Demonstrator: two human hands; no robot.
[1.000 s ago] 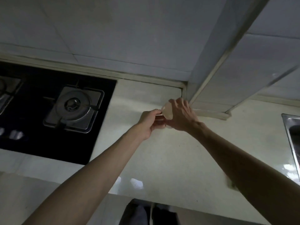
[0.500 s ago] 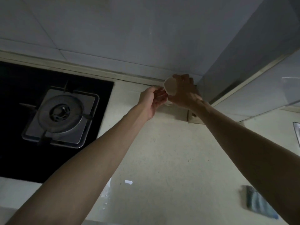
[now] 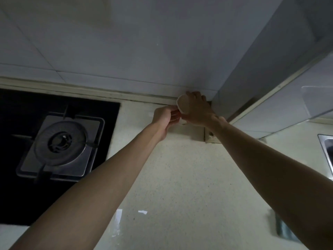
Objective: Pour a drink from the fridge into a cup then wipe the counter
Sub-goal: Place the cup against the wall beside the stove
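Observation:
A pale paper cup [image 3: 183, 105] is held on its side above the back corner of the counter [image 3: 180, 177], its base turned toward me. My right hand [image 3: 198, 110] grips the cup from the right, fingers curled over its top. My left hand [image 3: 165, 117] pinches the cup's lower end from the left, where the fingertips hide the rim. I cannot tell whether this is a single cup or a stack. A blue-grey cloth [image 3: 284, 231] lies on the counter at the lower right, partly hidden by my right forearm.
A black gas hob with a steel burner [image 3: 59, 141] fills the left side. The corner of a steel sink [image 3: 327, 150] shows at the right edge. A tiled wall and a boxed column stand close behind the hands.
Both hands have stayed on the cup while moving toward the back corner. The view has shifted nearer the wall, bringing the cloth into sight.

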